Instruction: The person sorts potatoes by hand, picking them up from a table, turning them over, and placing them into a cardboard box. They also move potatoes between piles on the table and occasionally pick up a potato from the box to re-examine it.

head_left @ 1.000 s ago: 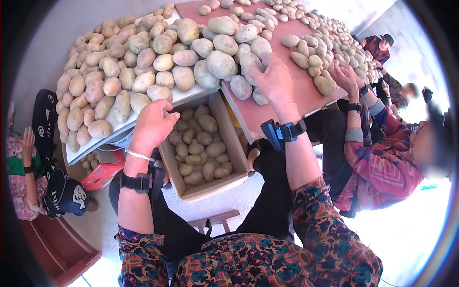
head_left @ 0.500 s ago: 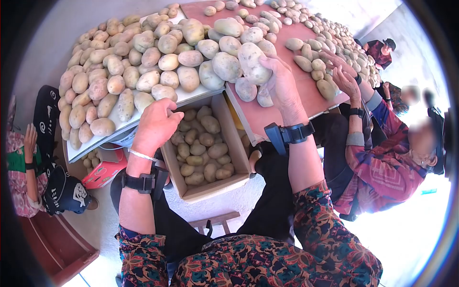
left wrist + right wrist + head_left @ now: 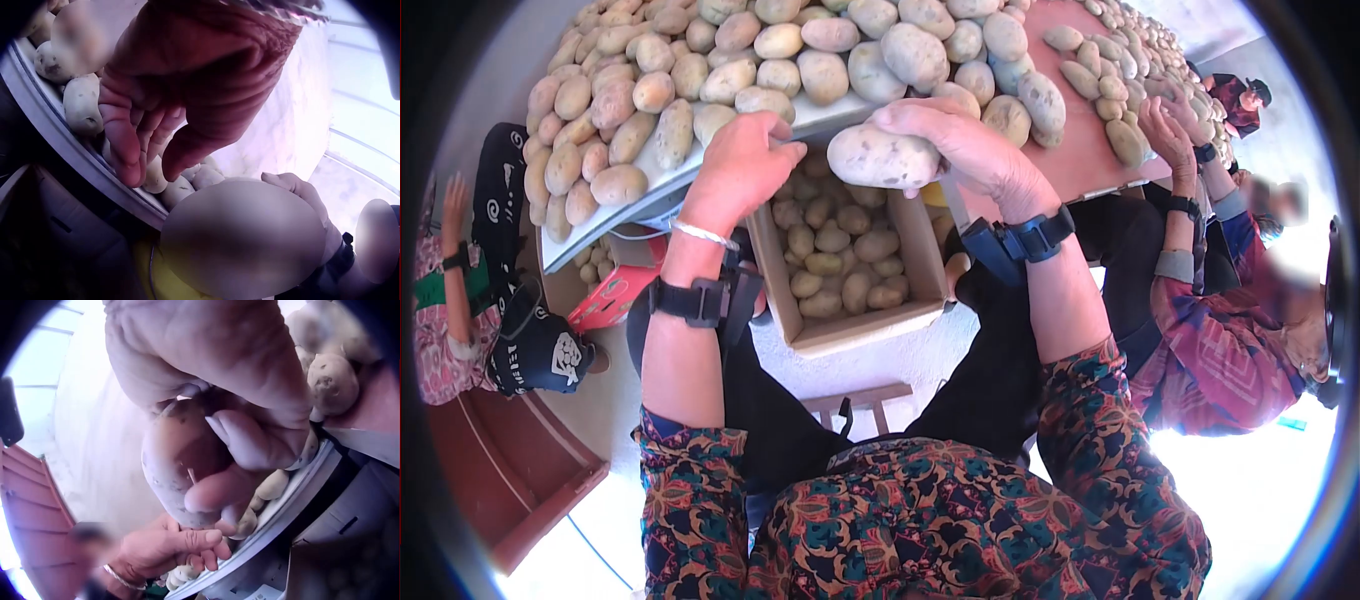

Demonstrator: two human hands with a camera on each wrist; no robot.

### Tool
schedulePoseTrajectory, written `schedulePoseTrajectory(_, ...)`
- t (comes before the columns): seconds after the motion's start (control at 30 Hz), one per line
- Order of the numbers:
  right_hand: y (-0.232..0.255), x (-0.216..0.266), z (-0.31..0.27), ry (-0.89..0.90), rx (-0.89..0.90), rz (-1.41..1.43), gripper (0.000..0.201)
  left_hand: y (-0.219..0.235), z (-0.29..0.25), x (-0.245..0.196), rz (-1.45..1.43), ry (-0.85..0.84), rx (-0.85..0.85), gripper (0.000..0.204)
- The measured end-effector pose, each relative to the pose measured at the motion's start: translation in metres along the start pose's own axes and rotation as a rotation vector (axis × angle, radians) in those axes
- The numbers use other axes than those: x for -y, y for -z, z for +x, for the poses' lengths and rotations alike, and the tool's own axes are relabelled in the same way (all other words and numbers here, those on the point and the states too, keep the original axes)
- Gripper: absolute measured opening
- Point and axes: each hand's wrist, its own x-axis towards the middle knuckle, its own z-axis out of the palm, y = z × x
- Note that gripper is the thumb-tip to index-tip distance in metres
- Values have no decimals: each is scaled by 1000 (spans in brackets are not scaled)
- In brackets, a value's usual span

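Observation:
My right hand point(image 3: 975, 148) grips a large, pale oblong potato point(image 3: 883, 157) with dark specks, held over the back end of an open cardboard box point(image 3: 865, 334). In the right wrist view its fingers curl round the same potato point(image 3: 178, 464). Inside the box lie several smaller potatoes point(image 3: 832, 237). To the left, my left hand point(image 3: 735, 170) hovers by the table's front edge, fingers loosely bent and nothing in them. In the left wrist view a gap shows between the thumb and fingers of the left hand point(image 3: 200, 69).
A heap of potatoes point(image 3: 730, 80) covers the white tabletop point(image 3: 615, 222). More potatoes lie on the reddish board point(image 3: 1090, 165) to the right, where another person's hands point(image 3: 1172, 140) work. A red carton point(image 3: 620, 290) stands under the table at left, near another person point(image 3: 460, 320).
My right hand has taken the large potato from the heap's right side and brought it left and toward me, over the box. The left hand stays near the table edge, holding nothing.

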Motion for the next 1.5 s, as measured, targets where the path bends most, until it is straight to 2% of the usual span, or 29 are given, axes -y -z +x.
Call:
schedulePoseTrajectory(0.03,-3,26,-9,-57,181,98,38,-1,2,2,-1,-5,8,32)
schedulePoseTrajectory(0.07,-3,12,-3,-65,185,106,38,-1,3,3,-1,-11,14,32)
schedulePoseTrajectory(0.13,-6,-19,14,102,137,-487,38,2,2,-1,-21,13,22,32)
schedulePoseTrajectory(0.17,-4,-23,15,31,186,-621,40,4,1,-4,-32,24,32,33)
schedulePoseTrajectory(0.2,-7,-22,15,26,190,-616,40,4,1,-4,-43,34,42,33)
schedulePoseTrajectory(0.27,-14,-23,15,-171,272,-825,41,3,3,-1,-44,33,51,34)
schedulePoseTrajectory(0.3,-16,-24,12,-113,279,-891,38,4,3,-2,-47,30,49,35)
schedulePoseTrajectory(0.33,-18,-25,11,-116,281,-889,38,5,2,-2,-50,28,48,36)
schedulePoseTrajectory(0.4,-21,-25,10,-176,298,-1092,32,4,3,0,-51,28,43,36)
schedulePoseTrajectory(0.53,-14,-21,13,-187,238,-1105,25,5,3,-2,-44,46,47,35)
schedulePoseTrajectory(0.6,-9,-23,16,-97,119,-1109,21,6,2,-6,-53,78,58,35)
schedulePoseTrajectory(0.73,-6,-29,21,-39,20,-1110,21,7,2,-9,-78,125,83,33)
schedulePoseTrajectory(0.83,-6,-31,23,-19,-21,-1141,21,0,6,2,-53,23,24,29)
schedulePoseTrajectory(0.93,-6,-34,23,182,-125,-1078,20,-4,9,7,-62,-12,7,27)
schedulePoseTrajectory(1.07,-5,-27,23,333,-334,-884,21,-9,4,-2,-57,3,-37,26)
schedulePoseTrajectory(1.13,-6,-21,23,353,-397,-875,20,-3,-1,-13,-7,-10,-56,28)
schedulePoseTrajectory(1.2,-5,-12,23,286,-472,-592,17,2,-3,-19,9,7,-63,31)
schedulePoseTrajectory(1.23,-2,-15,29,290,-502,-551,17,2,-3,-18,-16,17,-64,31)
schedulePoseTrajectory(1.33,4,-3,34,266,-553,-537,18,11,-6,-28,-91,91,-31,30)
schedulePoseTrajectory(1.4,7,15,32,278,-582,-640,16,6,-5,-21,-33,17,-81,30)
schedulePoseTrajectory(1.47,11,35,34,277,-636,-808,14,8,-5,-21,-64,30,-79,29)
schedulePoseTrajectory(1.5,18,37,39,375,-684,-815,13,9,-6,-20,-88,46,-75,29)
